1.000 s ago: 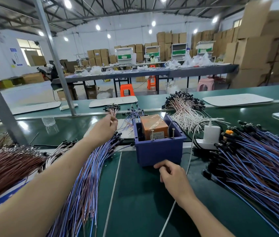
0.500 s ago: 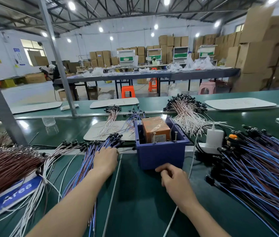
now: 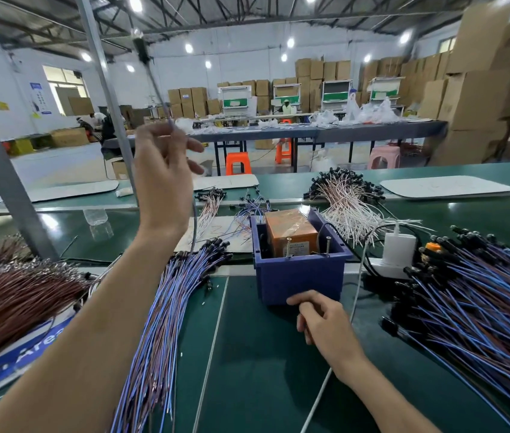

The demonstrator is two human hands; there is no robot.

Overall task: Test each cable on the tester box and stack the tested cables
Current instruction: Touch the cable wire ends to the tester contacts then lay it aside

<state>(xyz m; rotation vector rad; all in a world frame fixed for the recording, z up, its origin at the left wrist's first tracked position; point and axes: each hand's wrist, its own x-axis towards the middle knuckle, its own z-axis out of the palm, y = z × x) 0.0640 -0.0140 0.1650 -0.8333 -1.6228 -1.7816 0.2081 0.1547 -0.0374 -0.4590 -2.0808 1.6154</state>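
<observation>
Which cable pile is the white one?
The fanned pile behind the blue tester box. Left pile is brown; centre pile and right pile are blue-purple.

Premises present as a factory assembly hall: an exposed steel truss roof [image 3: 216, 17] with high-bay lamps [image 3: 135, 3] spans an open floor lined with stacked cardboard cartons [image 3: 478, 98]. A green conveyor-style bench [image 3: 263, 354] runs along the workstation, loaded with cable bundles [image 3: 481, 307]. Behind it stand a long work table [image 3: 341, 130], plastic stools [image 3: 237, 162] and a seated worker [image 3: 285, 106].
</observation>
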